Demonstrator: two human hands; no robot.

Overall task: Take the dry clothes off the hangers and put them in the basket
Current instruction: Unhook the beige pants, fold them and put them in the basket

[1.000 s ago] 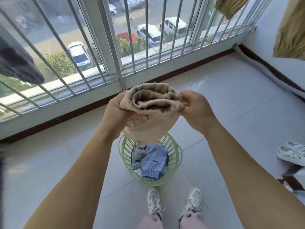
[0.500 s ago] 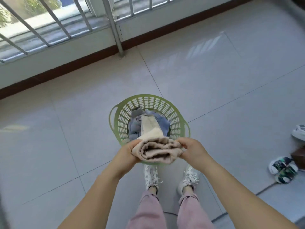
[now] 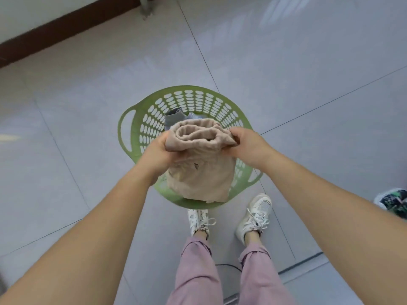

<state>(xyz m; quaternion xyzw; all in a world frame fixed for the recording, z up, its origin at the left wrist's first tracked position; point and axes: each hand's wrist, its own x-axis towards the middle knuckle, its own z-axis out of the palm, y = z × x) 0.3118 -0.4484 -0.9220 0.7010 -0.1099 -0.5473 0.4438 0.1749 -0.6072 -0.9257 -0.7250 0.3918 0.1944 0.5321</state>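
A beige garment (image 3: pixel 199 164), bunched at its top, hangs down into the round green basket (image 3: pixel 193 100) on the tiled floor. My left hand (image 3: pixel 157 151) grips the bunched top at its left side, and my right hand (image 3: pixel 246 143) grips it at the right. Both hands sit just above the basket's middle. Under the beige cloth a grey-blue garment (image 3: pixel 175 117) shows at the basket's far side. No hangers are in view.
My feet in white sneakers (image 3: pixel 253 216) stand right behind the basket. A patterned shoe (image 3: pixel 394 201) lies at the right edge. A dark skirting board (image 3: pixel 66 25) and a rail post (image 3: pixel 145 7) run along the top. A thin cable (image 3: pixel 226 266) lies between my legs.
Both hands have come down with the beige garment from window height to just over the basket, and its lower part now hangs inside. The view has tilted down to the floor.
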